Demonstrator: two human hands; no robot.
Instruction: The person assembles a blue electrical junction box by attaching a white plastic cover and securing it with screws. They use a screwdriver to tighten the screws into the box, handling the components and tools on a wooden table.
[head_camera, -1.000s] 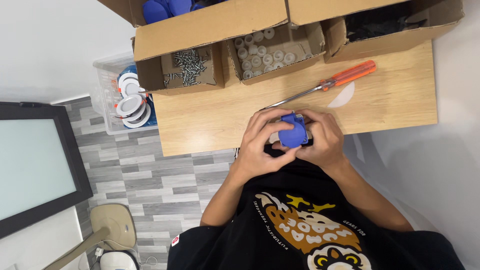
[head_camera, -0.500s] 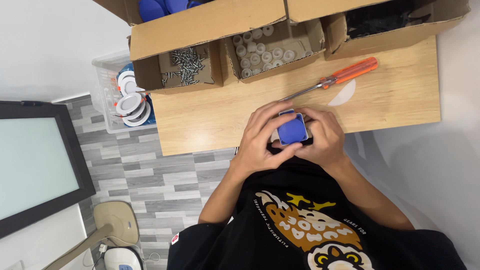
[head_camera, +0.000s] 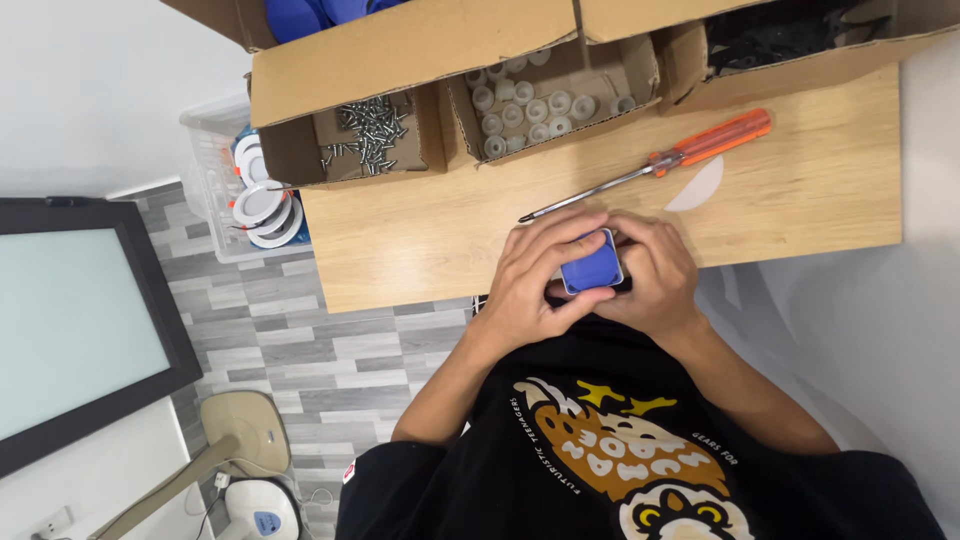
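Wooden surface (head_camera: 420, 240), orange screwdriver (head_camera: 650, 165) lying near; left hand (head_camera: 530, 280) and right hand (head_camera: 650, 270) both clamped round one blue square part (head_camera: 590, 265).

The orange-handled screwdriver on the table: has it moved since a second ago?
No. The screwdriver lies at the same slant on the table, its tip just above the left hand and its handle below the cardboard boxes.

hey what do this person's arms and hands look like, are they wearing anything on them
Both hands, the left hand and right hand, are bare: no gloves, rings or watch show. The forearms are uncovered too. The short sleeves belong to a black T-shirt with a cartoon owl print.
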